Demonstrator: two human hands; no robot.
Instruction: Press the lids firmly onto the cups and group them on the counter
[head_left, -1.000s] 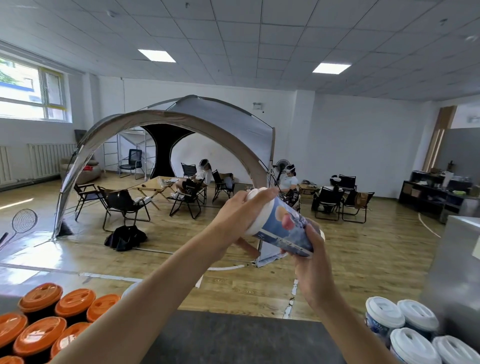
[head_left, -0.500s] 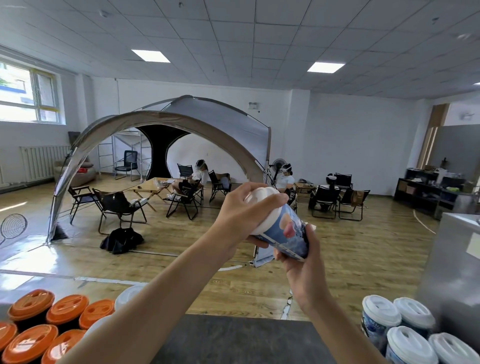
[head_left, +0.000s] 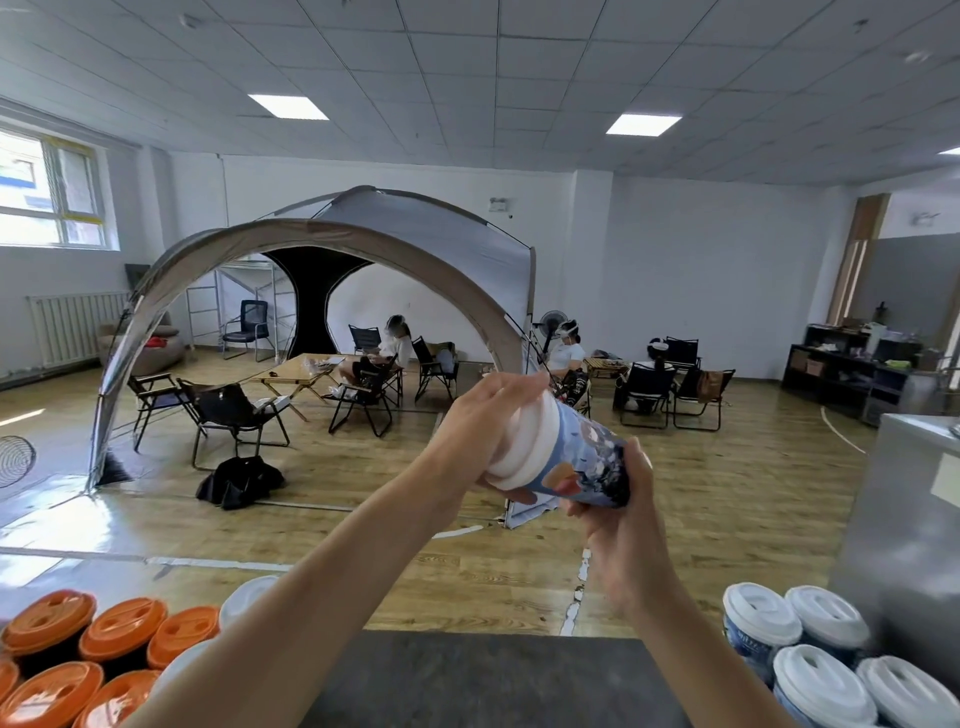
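Mid-frame, our right hand (head_left: 623, 535) grips the tilted cup (head_left: 587, 457) so our left hand (head_left: 483, 426), curled over the lid (head_left: 522, 449), seemingly presses it home.

The lifted cup (head_left: 587, 462) is printed blue, with white, orange and red shapes on it, and its lid (head_left: 522, 441) is coloured white. On the left, orange lids (head_left: 122, 629) are seen. On the right, blue cups (head_left: 748, 644) are capped with white lids (head_left: 818, 675). The table (head_left: 493, 680) is coloured dark grey. The floor (head_left: 727, 519) is made of yellow-brown wood. The tent (head_left: 415, 234) is coloured grey, with a black panel.
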